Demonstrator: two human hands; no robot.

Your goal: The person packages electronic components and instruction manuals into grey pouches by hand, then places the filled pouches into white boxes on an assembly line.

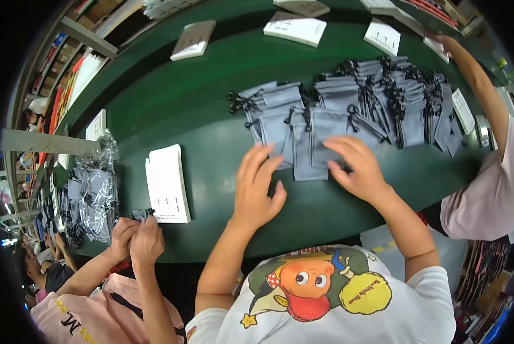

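Grey pouches (329, 122) lie under both hands (357, 174), fingers (256, 163) loosely spread.

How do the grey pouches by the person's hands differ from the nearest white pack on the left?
The grey pouches overlap in a pile; the white pack is a single block. The pouches look soft, with black cords; the pack looks stiff. Both lie on the green table.

Green table (205, 109) carries grey drawstring pouches (328, 120), overlapping in heaps. Flat white packs (168, 183) lie scattered; clear-wrapped grey items (99, 192) pile at left.
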